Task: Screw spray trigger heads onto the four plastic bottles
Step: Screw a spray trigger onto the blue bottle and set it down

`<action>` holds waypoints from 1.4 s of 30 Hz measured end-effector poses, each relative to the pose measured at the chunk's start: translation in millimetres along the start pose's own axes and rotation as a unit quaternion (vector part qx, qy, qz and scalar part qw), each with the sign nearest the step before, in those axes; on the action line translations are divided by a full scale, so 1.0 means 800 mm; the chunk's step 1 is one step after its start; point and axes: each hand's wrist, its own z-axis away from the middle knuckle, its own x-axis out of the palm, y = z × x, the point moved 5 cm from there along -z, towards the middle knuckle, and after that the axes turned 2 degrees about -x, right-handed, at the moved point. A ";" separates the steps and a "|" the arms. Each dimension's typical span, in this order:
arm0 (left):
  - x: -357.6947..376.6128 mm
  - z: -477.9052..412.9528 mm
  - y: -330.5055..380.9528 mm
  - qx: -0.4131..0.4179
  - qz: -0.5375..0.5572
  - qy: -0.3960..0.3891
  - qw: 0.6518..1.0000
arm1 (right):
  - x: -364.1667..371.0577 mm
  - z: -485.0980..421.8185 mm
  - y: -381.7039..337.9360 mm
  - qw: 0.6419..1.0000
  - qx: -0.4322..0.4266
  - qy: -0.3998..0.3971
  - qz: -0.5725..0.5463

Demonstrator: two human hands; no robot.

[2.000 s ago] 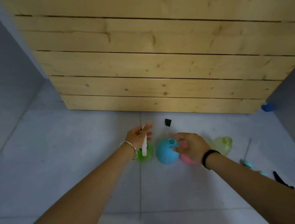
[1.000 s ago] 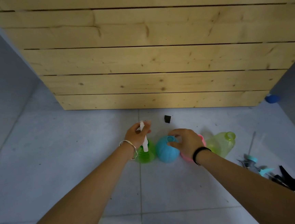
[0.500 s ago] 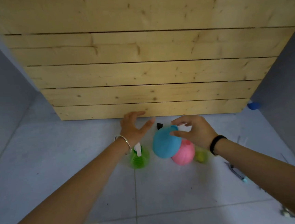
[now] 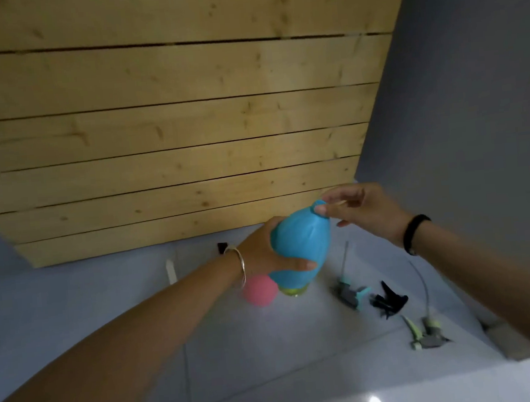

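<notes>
Your left hand (image 4: 261, 252) has its grip wrapped around the body of the blue bottle (image 4: 300, 249), holding it tilted in the air above the floor (image 4: 105, 295), while your right hand (image 4: 364, 211) pinches the bottle's neck between thumb and fingertips. Below it on the floor, close to the plank wall (image 4: 155, 130), sit the pink bottle (image 4: 260, 289) and, mostly hidden, the yellow-green bottle (image 4: 294, 291). The loose spray heads (image 4: 350, 294) lie toward the floor's right side, well apart from the bottle you hold.

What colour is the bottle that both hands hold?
Blue, seen in the head view: the bottle.
</notes>
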 end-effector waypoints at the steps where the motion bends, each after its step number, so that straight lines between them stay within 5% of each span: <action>1: 0.012 -0.007 -0.004 -0.013 0.000 -0.003 1.000 | -0.008 0.005 0.013 1.000 0.019 -0.005 -0.001; 4: 0.052 -0.023 -0.028 -0.037 -0.003 -0.020 0.999 | -0.030 0.017 0.070 0.997 0.075 -0.011 -0.030; 11: 0.106 -0.048 -0.099 -0.092 0.055 -0.016 0.994 | -0.058 0.056 0.271 0.959 0.235 0.139 -0.073; 15: 0.121 -0.059 -0.126 -0.116 0.056 -0.017 0.992 | -0.026 0.064 0.348 0.950 0.279 0.124 -0.070; 22: 0.132 -0.064 -0.150 -0.136 0.091 -0.003 0.987 | -0.003 0.037 0.406 0.962 0.217 0.115 0.122; 26: 0.133 -0.067 -0.156 -0.153 0.097 -0.001 0.983 | 0.019 0.028 0.430 0.933 0.226 0.087 0.267; 35: 0.134 -0.065 -0.155 -0.158 0.105 -0.001 0.982 | 0.031 0.036 0.429 0.920 0.177 0.101 0.334; 37: 0.131 -0.065 -0.151 -0.147 0.109 -0.001 0.983 | 0.024 0.040 0.415 0.929 0.145 0.149 0.306; 42: 0.113 -0.064 -0.133 -0.124 0.094 0.009 0.988 | 0.000 0.052 0.364 0.940 0.156 0.299 0.040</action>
